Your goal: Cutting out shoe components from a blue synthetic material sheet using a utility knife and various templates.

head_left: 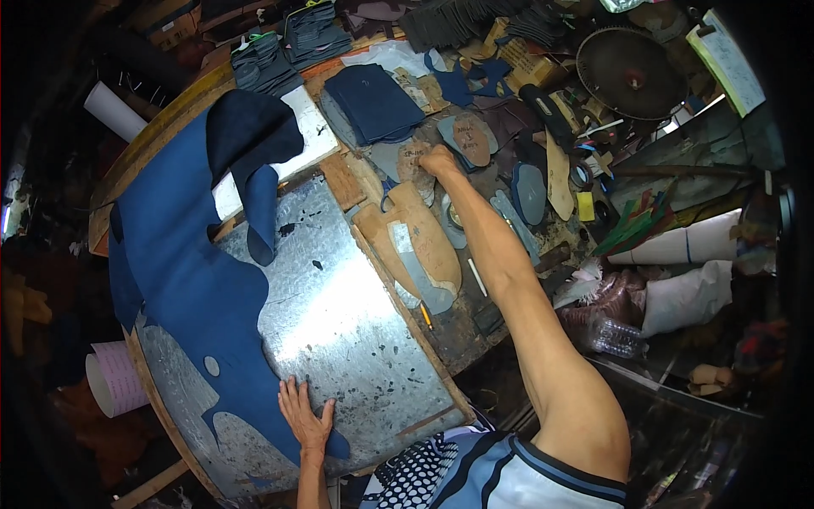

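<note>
My left hand (304, 416) lies flat with its fingers spread, on the edge of a large blue leather piece (182, 229) and the metal sheet (331, 314) beneath it. The leather has an irregular outline, a small hole, and a dark flap folded over at its far end. At the far side, my right hand (438, 161) is closed at the right edge of a brown sole-shaped template (414, 163). What its fingers hold, if anything, is hidden. Blue-handled scissors (387, 193) lie partly covered just left of there. Larger tan templates (415, 229) rest nearer me.
A stack of dark blue pieces (373, 103) sits at the back, beside a white slab (309, 127). More sole-shaped templates (471, 140) lie right of my right hand. An orange pencil (426, 316) is by the metal sheet. A round fan guard (632, 72) stands far right.
</note>
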`<act>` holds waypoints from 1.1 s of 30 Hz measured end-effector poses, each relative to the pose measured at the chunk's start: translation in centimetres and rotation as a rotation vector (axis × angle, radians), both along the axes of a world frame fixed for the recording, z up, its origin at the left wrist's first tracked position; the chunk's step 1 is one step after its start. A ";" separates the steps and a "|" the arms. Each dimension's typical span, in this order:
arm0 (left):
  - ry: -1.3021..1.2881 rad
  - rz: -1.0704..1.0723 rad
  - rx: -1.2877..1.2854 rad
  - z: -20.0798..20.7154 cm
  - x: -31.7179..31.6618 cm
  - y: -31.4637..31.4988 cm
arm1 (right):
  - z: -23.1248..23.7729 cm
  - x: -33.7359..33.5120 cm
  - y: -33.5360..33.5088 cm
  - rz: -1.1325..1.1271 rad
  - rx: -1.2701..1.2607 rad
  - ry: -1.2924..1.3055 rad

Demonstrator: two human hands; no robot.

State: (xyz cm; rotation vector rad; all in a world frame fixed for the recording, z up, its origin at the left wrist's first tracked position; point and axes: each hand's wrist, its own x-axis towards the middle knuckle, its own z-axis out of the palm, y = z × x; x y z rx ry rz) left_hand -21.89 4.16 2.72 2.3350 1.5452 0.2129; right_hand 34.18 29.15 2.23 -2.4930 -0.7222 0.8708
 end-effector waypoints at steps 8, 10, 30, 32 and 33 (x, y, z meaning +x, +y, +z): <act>0.033 0.013 -0.008 0.0 -0.5 -0.2 | 2.9 -2.3 -0.2 0.282 -0.118 -0.175; 0.044 0.018 -0.005 -0.2 -0.6 -0.3 | 2.9 -1.2 0.6 0.239 -0.053 -0.215; 0.084 -0.003 -0.068 -0.7 -0.3 0.0 | -4.6 6.0 10.0 -0.333 0.626 0.153; 0.091 -0.005 -0.066 -0.7 -0.4 -0.1 | -4.6 5.0 9.9 -0.386 0.653 0.244; 0.099 0.004 -0.067 -0.6 -0.7 -0.3 | -4.2 4.1 9.9 -0.441 0.681 0.338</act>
